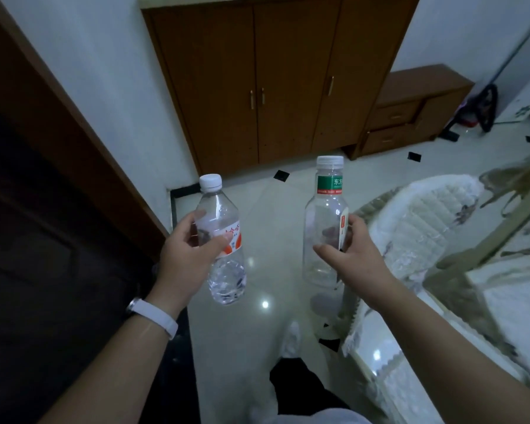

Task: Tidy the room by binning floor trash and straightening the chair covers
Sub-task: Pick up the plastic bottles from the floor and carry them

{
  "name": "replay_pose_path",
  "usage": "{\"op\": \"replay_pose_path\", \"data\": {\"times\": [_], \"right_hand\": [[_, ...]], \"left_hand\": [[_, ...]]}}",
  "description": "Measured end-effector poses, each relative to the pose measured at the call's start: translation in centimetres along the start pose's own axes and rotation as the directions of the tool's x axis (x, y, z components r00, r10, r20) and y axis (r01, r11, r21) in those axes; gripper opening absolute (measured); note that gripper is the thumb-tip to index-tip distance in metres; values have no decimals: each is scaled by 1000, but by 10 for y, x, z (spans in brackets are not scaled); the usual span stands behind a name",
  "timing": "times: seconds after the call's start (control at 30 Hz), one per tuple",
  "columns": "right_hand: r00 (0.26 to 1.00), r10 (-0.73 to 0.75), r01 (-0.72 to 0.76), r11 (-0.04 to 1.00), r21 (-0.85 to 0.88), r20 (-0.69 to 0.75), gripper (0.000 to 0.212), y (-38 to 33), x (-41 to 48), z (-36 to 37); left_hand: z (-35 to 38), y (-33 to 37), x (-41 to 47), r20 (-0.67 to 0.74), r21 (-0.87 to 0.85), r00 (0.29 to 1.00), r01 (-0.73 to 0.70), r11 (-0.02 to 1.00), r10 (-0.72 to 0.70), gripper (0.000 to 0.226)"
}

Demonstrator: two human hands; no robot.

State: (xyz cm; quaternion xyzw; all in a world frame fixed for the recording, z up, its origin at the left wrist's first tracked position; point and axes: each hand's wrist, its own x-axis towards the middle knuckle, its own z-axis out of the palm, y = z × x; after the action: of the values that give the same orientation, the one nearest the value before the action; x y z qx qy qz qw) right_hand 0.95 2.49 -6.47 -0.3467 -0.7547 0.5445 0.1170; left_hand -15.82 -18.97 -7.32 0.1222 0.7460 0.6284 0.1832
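The grip of the left hand was closed round the middle of a small clear plastic water bottle with a white screw cap and a red-and-white label. The thumb lay across the label in front and the fingers curled behind. This bottle was held in the air, cap up and leaning a little to the left. The grip of the right hand pinched a taller clear plastic bottle with a white cap and a green-and-red band below its neck. Its thumb was on the near side and its fingers showed through the clear wall from behind. That bottle stood nearly upright and looked empty. A thin white strip with a red end lay against its right side by the fingertips; whether it belonged to the label could not be told. A white wristband circled the left wrist. Both bottles hung above a glossy pale tiled floor set with small black diamonds. Just right of the right hand was a chair under a white quilted chair cover. Beyond stood a brown wooden cabinet with three doors, with a low brown drawer unit to its right. A dark wooden door frame ran down the left, and a white shoe rested on the floor below the hands.
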Motion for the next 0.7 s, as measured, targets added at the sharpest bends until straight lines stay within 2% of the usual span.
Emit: {"op": "replay_pose_path", "data": {"times": [0.4,0.7], "right_hand": [[999,11,-15,991,137,35,56,-41,222,-22],[996,71,-64,989,135,-53,61,-42,313,-51]], "left_hand": [[71,62,196,48,94,998,-32,995,28,44],[121,84,299,187,122,981,-77,989,54,47]]}}
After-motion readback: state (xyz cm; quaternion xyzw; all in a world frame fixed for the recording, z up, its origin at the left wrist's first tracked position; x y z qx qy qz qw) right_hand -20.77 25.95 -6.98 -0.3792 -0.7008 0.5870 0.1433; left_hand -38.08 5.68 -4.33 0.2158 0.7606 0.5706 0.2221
